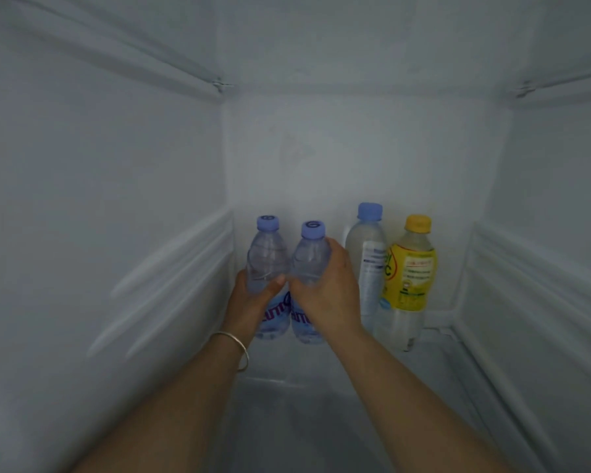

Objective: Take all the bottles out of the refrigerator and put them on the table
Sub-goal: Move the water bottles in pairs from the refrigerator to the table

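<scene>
Inside the refrigerator, several bottles stand upright near the back wall. My left hand (249, 298) grips the leftmost clear water bottle (267, 254) with a blue cap. My right hand (325, 288) grips the second clear water bottle (310, 257), also blue-capped, right beside the first. To their right stands a taller cloudy bottle (367, 254) with a blue cap and white label. Next to it is a bottle with a yellow cap and yellow label (411, 278). Neither hand touches these two.
The refrigerator's white side walls (116, 216) have moulded shelf rails on both sides. The glass shelf (304, 404) under the bottles stretches toward me. A shelf above forms the ceiling. A silver bangle (236, 346) sits on my left wrist.
</scene>
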A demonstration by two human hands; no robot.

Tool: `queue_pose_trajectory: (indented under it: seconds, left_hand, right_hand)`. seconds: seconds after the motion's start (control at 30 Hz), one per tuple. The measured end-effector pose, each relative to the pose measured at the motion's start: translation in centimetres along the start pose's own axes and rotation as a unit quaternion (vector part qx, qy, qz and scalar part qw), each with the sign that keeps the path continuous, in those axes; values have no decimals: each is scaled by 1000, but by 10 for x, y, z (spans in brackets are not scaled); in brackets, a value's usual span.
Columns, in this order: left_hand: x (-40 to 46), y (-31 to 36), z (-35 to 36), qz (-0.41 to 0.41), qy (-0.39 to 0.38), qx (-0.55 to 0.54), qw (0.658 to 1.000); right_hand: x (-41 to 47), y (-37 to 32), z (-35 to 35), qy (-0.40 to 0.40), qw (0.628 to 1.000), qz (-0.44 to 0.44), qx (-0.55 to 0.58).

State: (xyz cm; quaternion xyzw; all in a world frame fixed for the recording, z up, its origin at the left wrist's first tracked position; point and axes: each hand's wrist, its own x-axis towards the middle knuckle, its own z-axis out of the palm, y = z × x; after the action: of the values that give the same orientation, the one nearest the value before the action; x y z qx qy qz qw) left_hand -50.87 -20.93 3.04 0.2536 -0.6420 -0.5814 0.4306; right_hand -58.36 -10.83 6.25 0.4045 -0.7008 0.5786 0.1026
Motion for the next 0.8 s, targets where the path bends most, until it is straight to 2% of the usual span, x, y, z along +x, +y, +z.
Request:
queue_pose_trajectory:
  seconds: [0.33,0.63,0.8]
  left_hand:
    - [-5,-8,-7,-5,35,2,999]
    - [-61,42,-12,3,93,-59,994]
    - [-119,79,-28,12,41,-36,998]
  right_hand:
    - [-8,6,-8,-90,990,97,56]
    - [-40,-31,-34,-61,983,71,155]
    - [-85,-71,-70,-42,983,64,169]
